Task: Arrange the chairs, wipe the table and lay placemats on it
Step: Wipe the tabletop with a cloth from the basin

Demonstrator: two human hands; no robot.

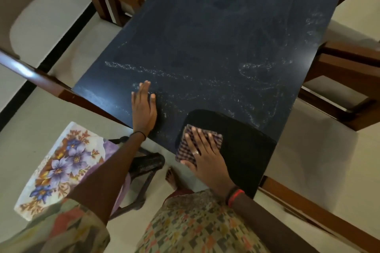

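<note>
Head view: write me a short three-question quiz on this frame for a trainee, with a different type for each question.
1. True or false: the left hand grips the checked cloth.
2. Multiple choice: where does the table look wiped dark and clean? A, at the far end; B, around the right hand; C, under the left hand.
3. Short answer: does anything besides the cloth lie on the table top?

Key:
1. False. The right hand presses the cloth flat, and the left hand rests flat on the table.
2. B.
3. No. There are only whitish smears.
</note>
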